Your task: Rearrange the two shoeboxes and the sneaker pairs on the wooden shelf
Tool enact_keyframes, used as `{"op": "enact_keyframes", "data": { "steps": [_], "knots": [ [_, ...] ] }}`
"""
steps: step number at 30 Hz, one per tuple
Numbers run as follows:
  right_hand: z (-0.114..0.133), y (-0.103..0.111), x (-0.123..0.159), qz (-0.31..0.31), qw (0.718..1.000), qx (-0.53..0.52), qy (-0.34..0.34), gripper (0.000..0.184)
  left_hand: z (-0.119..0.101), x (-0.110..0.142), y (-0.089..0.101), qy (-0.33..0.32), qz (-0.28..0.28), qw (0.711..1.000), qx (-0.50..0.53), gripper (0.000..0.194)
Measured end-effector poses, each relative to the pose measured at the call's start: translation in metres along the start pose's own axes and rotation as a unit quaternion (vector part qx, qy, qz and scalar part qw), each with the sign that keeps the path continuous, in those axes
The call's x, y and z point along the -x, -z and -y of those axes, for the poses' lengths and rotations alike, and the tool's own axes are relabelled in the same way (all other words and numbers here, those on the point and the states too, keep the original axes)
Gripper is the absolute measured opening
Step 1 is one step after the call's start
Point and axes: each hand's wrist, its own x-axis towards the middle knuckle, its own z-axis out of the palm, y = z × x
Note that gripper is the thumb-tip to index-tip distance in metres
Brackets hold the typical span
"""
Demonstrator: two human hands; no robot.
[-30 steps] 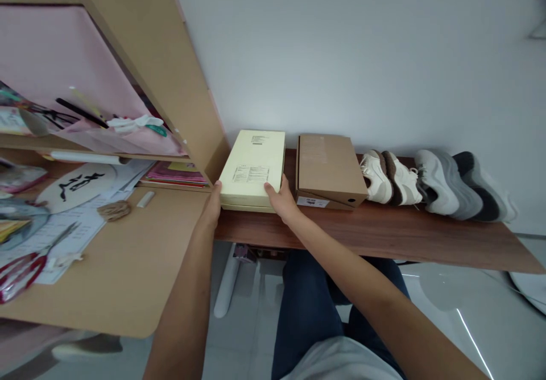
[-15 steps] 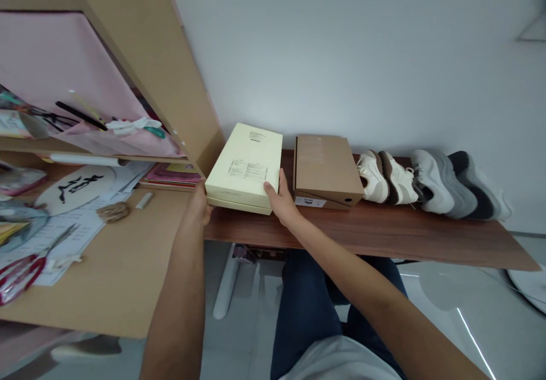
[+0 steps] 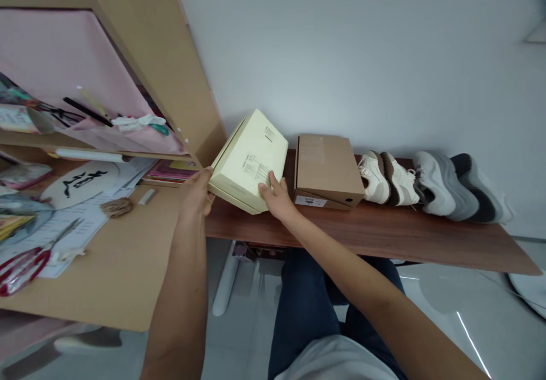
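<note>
A pale yellow shoebox [image 3: 251, 158] is tilted above the brown wooden shelf [image 3: 341, 226], its left side raised and its printed face up. My left hand [image 3: 198, 192] grips the box at its near left corner; the fingertips are partly hidden behind it. Against its right near part rests my right hand [image 3: 277, 198], thumb and fingers on the printed face and edge. To the right stands a brown cardboard box [image 3: 326, 166], apart from my right hand.
White and brown sneakers [image 3: 386, 178] and grey-and-white sneakers [image 3: 447, 186] line the shelf's right part. On the left desk [image 3: 128, 266] lie red-handled scissors [image 3: 36, 257], papers and a twine bundle [image 3: 116, 207]. A tan cabinet panel [image 3: 179, 67] rises beside the yellow box.
The yellow shoebox has tipped, its left side lifting and its far end swinging right. My right hand's fingers have shifted and spread more over its face. The brown box stays put.
</note>
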Motion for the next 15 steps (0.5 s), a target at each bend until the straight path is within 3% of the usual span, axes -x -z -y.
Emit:
{"op": "enact_keyframes", "data": {
  "steps": [3,9,15],
  "knots": [
    [0.006,-0.001,0.0,0.012,1.0,0.0,0.006,0.1,-0.006,0.002,-0.004,-0.032,0.002,0.999,-0.022,0.013],
    [0.022,-0.009,-0.003,0.03,0.996,-0.082,0.033,0.112,-0.005,0.0,-0.005,-0.142,0.036,0.987,-0.069,0.035],
    [0.035,-0.015,-0.009,0.007,0.993,-0.113,0.044,0.121,0.004,0.011,-0.008,-0.156,0.058,0.977,-0.133,0.045]
  ]
}}
